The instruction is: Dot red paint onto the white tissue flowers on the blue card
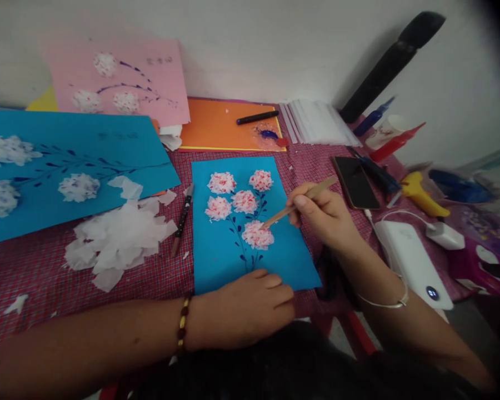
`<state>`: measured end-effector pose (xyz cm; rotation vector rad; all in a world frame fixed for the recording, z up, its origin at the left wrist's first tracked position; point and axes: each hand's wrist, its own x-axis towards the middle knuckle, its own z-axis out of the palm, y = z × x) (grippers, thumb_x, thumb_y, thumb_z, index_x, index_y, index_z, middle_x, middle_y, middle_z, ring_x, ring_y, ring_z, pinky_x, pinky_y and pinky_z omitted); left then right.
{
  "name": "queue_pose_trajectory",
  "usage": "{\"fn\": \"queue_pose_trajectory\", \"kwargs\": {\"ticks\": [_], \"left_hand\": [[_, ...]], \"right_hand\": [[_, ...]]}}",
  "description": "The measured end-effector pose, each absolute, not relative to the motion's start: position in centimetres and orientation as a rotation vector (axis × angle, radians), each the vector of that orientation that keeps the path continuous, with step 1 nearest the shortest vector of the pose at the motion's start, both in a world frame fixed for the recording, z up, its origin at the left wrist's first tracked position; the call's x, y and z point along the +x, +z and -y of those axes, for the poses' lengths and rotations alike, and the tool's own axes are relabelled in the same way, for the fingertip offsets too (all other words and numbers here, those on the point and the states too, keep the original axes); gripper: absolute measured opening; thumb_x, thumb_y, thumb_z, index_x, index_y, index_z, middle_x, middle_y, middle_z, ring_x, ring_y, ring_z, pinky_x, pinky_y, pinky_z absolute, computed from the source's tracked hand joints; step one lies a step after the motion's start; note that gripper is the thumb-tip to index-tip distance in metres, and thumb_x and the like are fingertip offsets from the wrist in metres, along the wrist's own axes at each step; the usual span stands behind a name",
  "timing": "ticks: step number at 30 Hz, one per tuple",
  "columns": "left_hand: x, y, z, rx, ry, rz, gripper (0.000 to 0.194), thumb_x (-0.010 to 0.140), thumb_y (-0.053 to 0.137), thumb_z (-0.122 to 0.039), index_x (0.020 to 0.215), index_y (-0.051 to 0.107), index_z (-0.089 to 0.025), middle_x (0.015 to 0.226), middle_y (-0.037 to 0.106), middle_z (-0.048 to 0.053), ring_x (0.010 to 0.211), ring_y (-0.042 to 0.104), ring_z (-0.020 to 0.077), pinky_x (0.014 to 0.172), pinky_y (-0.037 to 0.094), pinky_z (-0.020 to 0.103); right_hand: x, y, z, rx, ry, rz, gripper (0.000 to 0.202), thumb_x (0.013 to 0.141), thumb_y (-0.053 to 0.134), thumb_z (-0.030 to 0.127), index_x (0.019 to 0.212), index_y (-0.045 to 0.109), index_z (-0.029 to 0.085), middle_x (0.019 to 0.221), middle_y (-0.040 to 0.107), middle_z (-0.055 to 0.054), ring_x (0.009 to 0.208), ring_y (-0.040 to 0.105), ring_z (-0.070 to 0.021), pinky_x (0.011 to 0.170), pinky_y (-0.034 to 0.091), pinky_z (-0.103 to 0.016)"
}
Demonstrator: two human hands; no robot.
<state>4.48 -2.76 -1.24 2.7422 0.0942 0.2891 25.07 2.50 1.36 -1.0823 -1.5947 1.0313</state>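
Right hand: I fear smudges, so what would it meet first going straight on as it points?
Its wooden stick would likely lead the right hand into the lowest red-speckled flower; tip contact is unclear.

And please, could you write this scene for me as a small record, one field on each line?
Right hand: holds a flat wooden stick, tip at the lowest flower
Left hand: lies over the near edge of the middle blue sheet
Flowers on this sheet: five, white and red
Left of sheet: dark pen, white paper scraps
Right of sheet: phone, white power bank
Beyond sheet: orange sheet, black pen on it
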Motion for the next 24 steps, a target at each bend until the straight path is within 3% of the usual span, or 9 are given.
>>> {"fn": "queue_pose_trajectory", "kwargs": {"ticks": [24], "left_hand": [[4.5, -1.4, 2.8, 2.739, 0.308, -0.102, 0.005, 0.09, 0.059, -0.021, 0.088, 0.056, -0.017, 0.089, 0.058, 0.001, 0.079, 0.046, 0.0164, 0.067, 0.037, 0.033]], "right_hand": [[26.0, 1.8, -2.5, -1.162, 1.023, 1.727, 0.028, 0.092, 0.055, 0.04, 0.074, 0.059, 0.019, 0.06, 0.055, 0.002, 0.049, 0.05, -0.0075, 0.046, 0.04, -0.023]]}}
